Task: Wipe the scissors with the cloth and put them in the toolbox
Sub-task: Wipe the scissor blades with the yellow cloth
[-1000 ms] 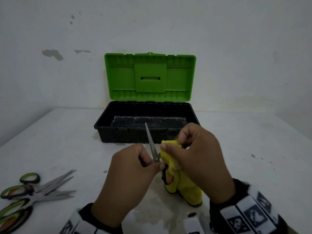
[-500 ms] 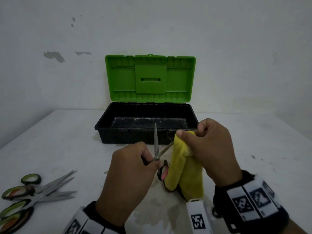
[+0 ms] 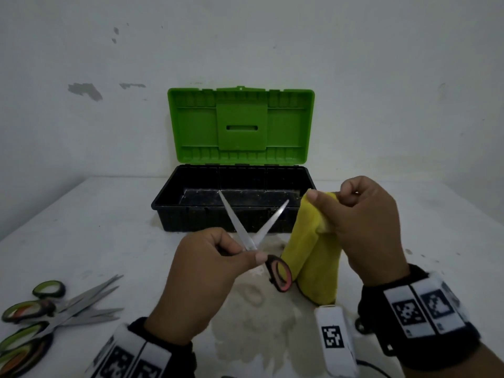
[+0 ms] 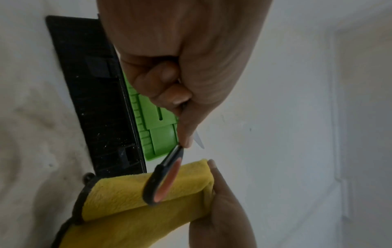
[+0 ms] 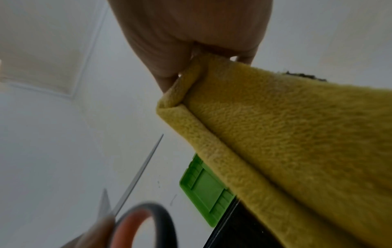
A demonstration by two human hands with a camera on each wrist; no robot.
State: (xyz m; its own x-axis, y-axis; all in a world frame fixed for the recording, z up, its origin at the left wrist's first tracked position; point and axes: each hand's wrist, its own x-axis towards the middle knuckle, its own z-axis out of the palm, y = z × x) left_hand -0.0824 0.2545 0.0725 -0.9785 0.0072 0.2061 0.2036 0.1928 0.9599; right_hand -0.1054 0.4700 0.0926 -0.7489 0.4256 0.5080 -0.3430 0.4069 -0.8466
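My left hand [image 3: 218, 257] grips a pair of scissors [image 3: 251, 230] near the pivot, blades spread in a V and pointing up. Their black and orange handle loop [image 3: 281, 274] hangs below my thumb, and shows in the left wrist view [image 4: 163, 177] and the right wrist view [image 5: 144, 223]. My right hand [image 3: 360, 214] pinches the top of a folded yellow cloth [image 3: 313, 255], which hangs down just right of the blades, apart from them. The cloth [image 5: 286, 142] fills the right wrist view. The toolbox [image 3: 234, 197], black tray with green lid [image 3: 240, 126] upright, stands open behind.
Several more scissors [image 3: 54, 315] with green and orange handles lie in a heap on the white table [image 3: 109, 227] at the front left. A wet stain [image 3: 259, 323] marks the table under my hands. A white wall stands close behind the toolbox.
The cloth has slid up off the blade and away to the right with my right hand. The scissors' blades have spread open into a V.
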